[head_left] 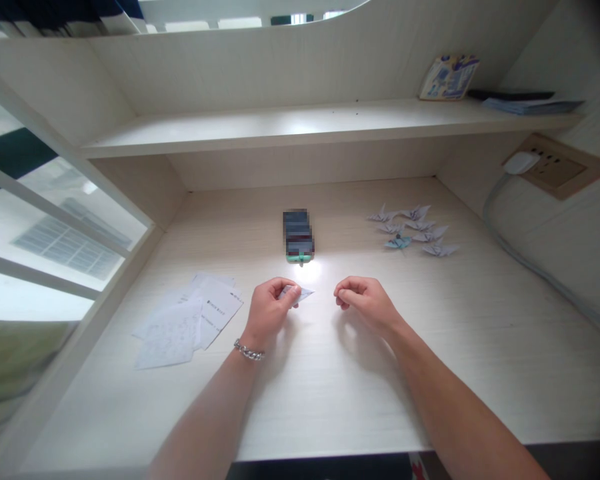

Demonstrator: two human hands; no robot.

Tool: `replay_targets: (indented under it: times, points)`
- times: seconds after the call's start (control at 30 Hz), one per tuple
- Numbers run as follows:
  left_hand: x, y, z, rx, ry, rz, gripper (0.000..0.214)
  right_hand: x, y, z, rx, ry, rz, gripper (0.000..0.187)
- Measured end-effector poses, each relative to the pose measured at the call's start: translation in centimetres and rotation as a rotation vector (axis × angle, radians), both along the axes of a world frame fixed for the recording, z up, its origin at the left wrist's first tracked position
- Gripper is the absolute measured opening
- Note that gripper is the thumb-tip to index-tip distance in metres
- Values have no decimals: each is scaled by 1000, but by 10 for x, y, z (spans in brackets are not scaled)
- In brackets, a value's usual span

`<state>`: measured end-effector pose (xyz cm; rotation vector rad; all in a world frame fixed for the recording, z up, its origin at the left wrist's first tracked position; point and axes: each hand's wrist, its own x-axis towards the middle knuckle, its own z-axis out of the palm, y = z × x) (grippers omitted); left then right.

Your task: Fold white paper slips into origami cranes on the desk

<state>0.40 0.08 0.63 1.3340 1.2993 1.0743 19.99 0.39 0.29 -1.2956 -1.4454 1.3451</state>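
Observation:
My left hand [270,308], with a silver bracelet on its wrist, pinches a small folded piece of white paper [301,293] just above the desk [330,387]. My right hand [364,301] hovers a little to the right of the paper, fingers curled with nothing in them. Behind the hands lies a phone [298,235] with its light on, casting a bright spot on the desk. Several folded paper cranes [413,231] sit in a cluster at the back right.
A few loose printed paper sheets [187,320] lie to the left of my left hand. A shelf [305,123] above the desk carries a small card and flat items at its right end. A wall socket with a plugged cable [523,162] is at the right.

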Motion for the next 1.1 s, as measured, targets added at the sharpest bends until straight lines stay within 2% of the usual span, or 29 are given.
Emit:
replay_targets:
  times: [0.17,0.33,0.43,0.57,0.67,0.9,1.1]
  points:
    - [10,-2,1,-6,-52,-3,22,-13,-2,-1,16,150,43,18]
    - [16,-5,0,-30,-59,-79,24,-19,-3,-7,58,140,-37,21]
    - [17,-7,-2,-21,11,-125,24,-18,-2,-9,72,70,-56,20]
    - [18,-9,-3,19,118,-148,23,-20,-5,-8,139,-109,23,18]
    - [17,-9,-3,17,157,-166,22,-21,-6,-7,134,-161,43,18]
    - [12,-7,1,-47,110,-245,14,-9,0,-7,37,-10,21,18]
    - [10,-7,3,-81,109,-281,14,-3,1,-2,28,46,-10,20]
